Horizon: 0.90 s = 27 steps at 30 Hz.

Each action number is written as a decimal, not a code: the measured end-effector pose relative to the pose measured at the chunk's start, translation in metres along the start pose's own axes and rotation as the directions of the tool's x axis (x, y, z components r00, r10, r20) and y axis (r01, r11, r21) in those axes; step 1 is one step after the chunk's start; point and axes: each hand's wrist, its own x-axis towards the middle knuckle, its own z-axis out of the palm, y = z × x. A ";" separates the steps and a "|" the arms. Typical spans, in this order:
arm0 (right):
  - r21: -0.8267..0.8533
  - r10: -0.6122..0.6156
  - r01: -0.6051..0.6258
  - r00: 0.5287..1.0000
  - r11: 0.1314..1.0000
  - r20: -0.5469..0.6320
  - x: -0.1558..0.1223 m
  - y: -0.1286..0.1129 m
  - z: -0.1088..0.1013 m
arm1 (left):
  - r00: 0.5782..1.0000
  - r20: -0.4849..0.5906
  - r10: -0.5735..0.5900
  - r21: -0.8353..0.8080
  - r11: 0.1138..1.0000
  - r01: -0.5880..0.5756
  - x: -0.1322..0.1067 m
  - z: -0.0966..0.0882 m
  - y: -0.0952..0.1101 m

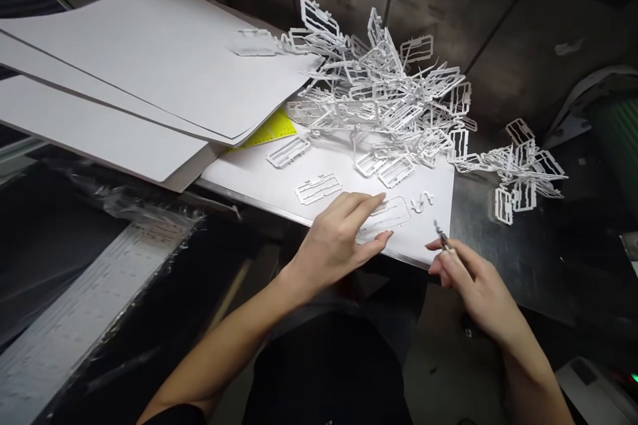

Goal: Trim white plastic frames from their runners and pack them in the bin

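My left hand (343, 232) spans a thin white plastic frame (393, 214) on the white sheet, fingers at its far edge and thumb at its near edge. Part of this frame is hidden under the hand. Between the fingers of my right hand (463, 272) is a slim, pen-shaped craft knife (442, 237), its metal tip pointing up and away from me. Just beyond the knife lies a small curved white plastic piece (422, 202). To the left of my left hand another white frame (319, 188) rests flat, and a further one (288, 152) lies behind it.
A tangled heap of white plastic frames (393, 93) fills the back of the table. A smaller pile (521, 169) sits on the dark metal tabletop (543, 259) at right. Large white boards (164, 60) overlap at left, over a yellow strip (272, 129).
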 end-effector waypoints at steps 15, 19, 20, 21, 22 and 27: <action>-0.062 -0.026 0.035 0.991 0.997 0.132 0.010 -0.011 0.009 | 0.996 0.065 0.062 0.094 0.993 -0.068 0.001 -0.010 0.012; -0.042 -0.021 0.027 0.988 0.999 0.151 0.011 -0.010 0.010 | 0.997 0.073 0.036 0.099 0.994 -0.043 0.002 -0.016 0.010; -0.034 -0.024 0.029 0.988 0.999 0.153 0.011 -0.010 0.010 | 0.996 0.082 0.036 0.097 0.994 -0.044 0.002 -0.017 0.010; -0.025 -0.028 0.033 0.987 0.999 0.156 0.011 -0.011 0.011 | 0.995 0.089 0.037 0.093 0.995 -0.045 0.003 -0.017 0.010; -0.016 -0.034 0.037 0.987 0.999 0.160 0.011 -0.011 0.011 | 0.995 0.097 0.039 0.089 0.995 -0.047 0.003 -0.017 0.010; 0.001 -0.026 0.027 0.983 1.000 0.179 0.011 -0.013 0.013 | 0.992 0.117 0.045 0.084 0.995 -0.055 0.002 -0.018 0.011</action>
